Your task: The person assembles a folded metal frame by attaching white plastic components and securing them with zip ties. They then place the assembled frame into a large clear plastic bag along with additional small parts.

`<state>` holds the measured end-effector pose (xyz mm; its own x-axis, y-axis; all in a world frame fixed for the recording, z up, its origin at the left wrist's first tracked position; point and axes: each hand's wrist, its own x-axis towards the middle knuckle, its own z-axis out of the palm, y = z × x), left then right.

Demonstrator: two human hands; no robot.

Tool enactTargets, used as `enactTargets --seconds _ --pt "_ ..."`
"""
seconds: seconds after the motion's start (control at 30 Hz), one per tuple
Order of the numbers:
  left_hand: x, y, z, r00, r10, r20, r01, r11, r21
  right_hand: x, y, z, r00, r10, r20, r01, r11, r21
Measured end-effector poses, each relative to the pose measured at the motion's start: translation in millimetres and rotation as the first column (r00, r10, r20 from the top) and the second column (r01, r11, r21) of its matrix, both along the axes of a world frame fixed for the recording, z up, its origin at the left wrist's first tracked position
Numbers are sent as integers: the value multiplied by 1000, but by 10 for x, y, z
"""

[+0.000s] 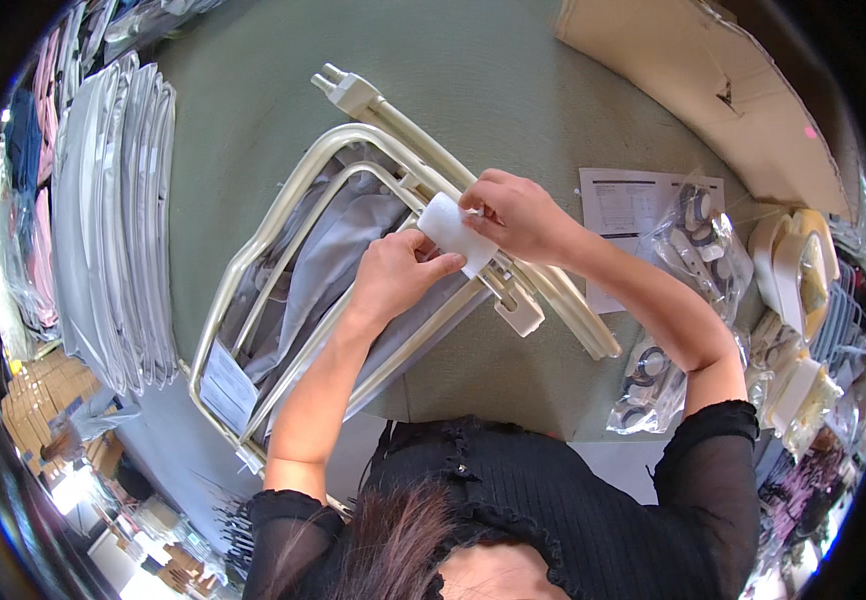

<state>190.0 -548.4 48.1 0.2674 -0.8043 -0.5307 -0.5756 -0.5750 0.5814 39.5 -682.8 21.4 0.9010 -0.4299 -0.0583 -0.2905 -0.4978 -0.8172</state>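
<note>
Near edge of the bench [483, 85]: wearer's torso close against it; metal frame [253, 240], cream tubing, lies slantwise, its near-left corner reaching that edge. Folded grey fabric [338, 240] lies within the frame, printed label sheet [228, 383] at its left side. White foam piece [450, 232] sits over the tubes at the frame's right side, mid-bench. Left hand [398, 268] part-curled, thumb and fingertips closed on the foam's near-left edge. Right hand [515, 215] more tightly bent, thumb and forefinger pinched on its far-right edge. Hands close together, the foam between them. Right side crowded: clear bags of parts [698, 250], paper sheet [618, 205], tape rolls [793, 265]. Left side: tall stack of grey covers [113, 220]. Open room beyond the frame, far middle; narrower bare patch near right, short of the bags. Cardboard [708, 90] bounds the far right.
</note>
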Motion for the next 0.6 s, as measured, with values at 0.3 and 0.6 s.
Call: enactTargets --seconds 0.3,0.6 --pt "-311 -68 -42 999 12 46 12 869 -494 17 -15 -96 989 125 82 -132 988 80" --pt "-324 127 -215 620 266 -738 -583 786 -206 -16 -131 -185 995 63 75 -95 807 583"
